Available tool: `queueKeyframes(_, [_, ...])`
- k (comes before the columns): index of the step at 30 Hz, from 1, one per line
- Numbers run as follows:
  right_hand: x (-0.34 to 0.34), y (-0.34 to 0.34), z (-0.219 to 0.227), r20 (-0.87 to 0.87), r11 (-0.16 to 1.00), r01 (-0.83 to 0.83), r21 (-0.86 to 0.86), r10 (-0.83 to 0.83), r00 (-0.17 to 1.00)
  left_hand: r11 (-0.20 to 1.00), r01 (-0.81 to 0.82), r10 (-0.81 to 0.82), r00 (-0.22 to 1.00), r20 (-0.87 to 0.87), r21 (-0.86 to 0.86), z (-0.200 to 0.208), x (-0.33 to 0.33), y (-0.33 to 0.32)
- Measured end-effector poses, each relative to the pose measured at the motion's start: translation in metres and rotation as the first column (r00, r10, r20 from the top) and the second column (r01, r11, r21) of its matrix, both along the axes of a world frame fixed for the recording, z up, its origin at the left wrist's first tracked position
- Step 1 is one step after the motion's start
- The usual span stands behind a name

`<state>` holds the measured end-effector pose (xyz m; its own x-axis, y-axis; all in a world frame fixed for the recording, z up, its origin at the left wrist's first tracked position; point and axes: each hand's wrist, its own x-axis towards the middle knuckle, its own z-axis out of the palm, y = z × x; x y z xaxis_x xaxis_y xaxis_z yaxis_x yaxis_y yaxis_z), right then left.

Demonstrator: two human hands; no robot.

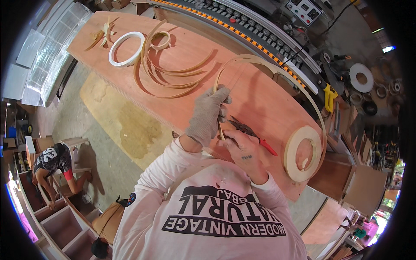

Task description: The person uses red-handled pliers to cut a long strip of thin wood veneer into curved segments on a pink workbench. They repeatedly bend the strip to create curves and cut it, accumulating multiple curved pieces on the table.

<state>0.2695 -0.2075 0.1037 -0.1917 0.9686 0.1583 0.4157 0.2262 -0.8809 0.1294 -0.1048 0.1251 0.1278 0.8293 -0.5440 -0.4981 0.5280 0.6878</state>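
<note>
My left hand point(209, 113), in a grey knit glove, is closed round a thin wood-coloured edging strip point(260, 60). The strip rises from that grip, arcs over to the right and runs down to a pale roll of edging point(291, 152) on the table. Just below the glove, my bare right hand point(245, 149) pinches the strip's lower part between thumb and fingers. Beside that hand lie cutting snips point(265, 144) with a red handle and dark jaws, partly hidden by it.
The long wooden table point(117, 86) bears several cut strips point(160, 84), a white roll point(112, 54) and a small tan roll point(168, 40). Beyond its far edge runs a roller machine point(242, 24); a yellow glue gun point(330, 97) is at right. A person point(54, 162) bends at lower left.
</note>
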Motion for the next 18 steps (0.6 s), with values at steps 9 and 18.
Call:
queueKeyframes(9, [0.014,0.007,-0.017,-0.298,0.995,-0.102,0.007,0.099,0.949,0.995,0.088,-0.08,0.988,0.136,-0.055,-0.012,-0.007,0.01])
queueKeyframes(18, [0.009,0.006,-0.019,-0.272,0.996,-0.061,0.063,0.076,0.959,0.997,0.074,-0.071,0.995,0.077,-0.038,-0.003,0.003,0.007])
